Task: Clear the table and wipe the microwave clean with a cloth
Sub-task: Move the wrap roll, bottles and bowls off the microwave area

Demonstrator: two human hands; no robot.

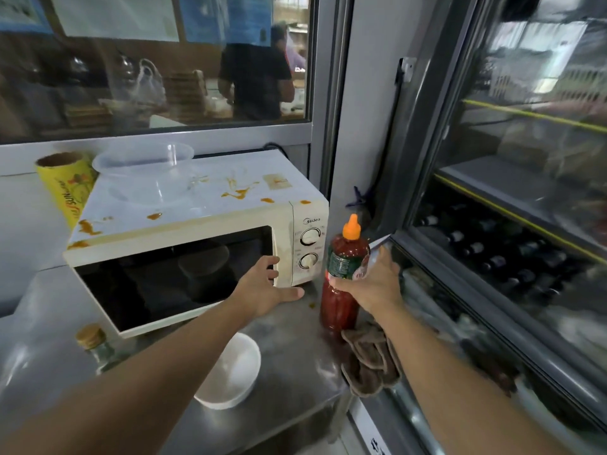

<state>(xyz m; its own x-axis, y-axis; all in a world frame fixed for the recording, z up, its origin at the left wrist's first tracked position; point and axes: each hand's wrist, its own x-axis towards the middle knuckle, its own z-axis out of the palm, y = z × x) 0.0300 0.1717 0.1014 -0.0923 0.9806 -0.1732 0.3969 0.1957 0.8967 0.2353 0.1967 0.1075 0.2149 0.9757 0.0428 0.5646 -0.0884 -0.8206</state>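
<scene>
Forearms reach in from the near edge; microwave (197, 238) at the counter (295, 349) rear, left hand (266, 287) gripping its door edge; right hand (377, 284) wraps the upright sauce bottle (341, 277) beside it; cloth (368, 359) nearer, right edge

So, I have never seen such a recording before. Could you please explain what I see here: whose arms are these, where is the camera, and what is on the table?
There is no machine: a person wears one camera on the head, looking forward and down, so both arms are theirs. The left hand curls its fingers on the door edge of a white microwave, whose top has orange sauce stains. The right hand grips a red sauce bottle with an orange cap. On the steel table lie a white bowl and a brown cloth. A clear plastic bowl sits on the microwave.
</scene>
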